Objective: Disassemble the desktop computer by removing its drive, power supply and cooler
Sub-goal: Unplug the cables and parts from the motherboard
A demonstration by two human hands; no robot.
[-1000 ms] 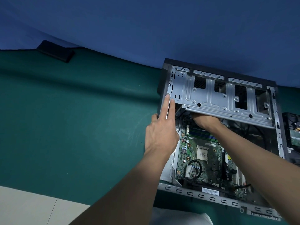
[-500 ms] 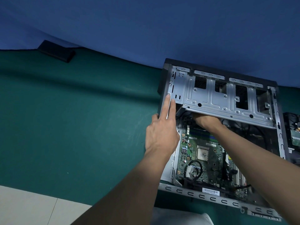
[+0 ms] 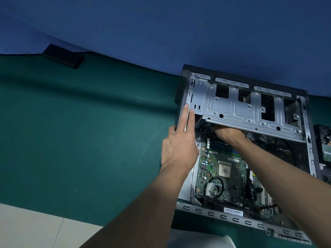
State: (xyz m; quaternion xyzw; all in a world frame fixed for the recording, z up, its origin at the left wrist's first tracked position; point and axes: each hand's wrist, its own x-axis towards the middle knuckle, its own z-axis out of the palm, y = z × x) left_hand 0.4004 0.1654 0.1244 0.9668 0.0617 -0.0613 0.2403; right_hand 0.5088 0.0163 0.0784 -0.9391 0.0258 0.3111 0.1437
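The open desktop case [image 3: 222, 216] lies on its side on the green mat, right of centre. Its silver drive cage [image 3: 238, 110] spans the far part. The green motherboard [image 3: 231, 178] shows a bare CPU [image 3: 223, 170] with no cooler on it. My left hand [image 3: 179, 147] presses straight fingers against the case's left frame edge, thumb on the outer side. My right hand [image 3: 227, 134] reaches under the drive cage; its fingers are hidden there, so what they hold cannot be seen.
A black flat object [image 3: 63, 55] lies at the mat's far left. A removed part with a fan and green board [image 3: 324, 151] sits just right of the case. A blue cloth backdrop hangs behind. A pale floor strip [image 3: 30, 228] shows at lower left.
Almost nothing differs; both hands stay where they were, with only a slight shift of the view.
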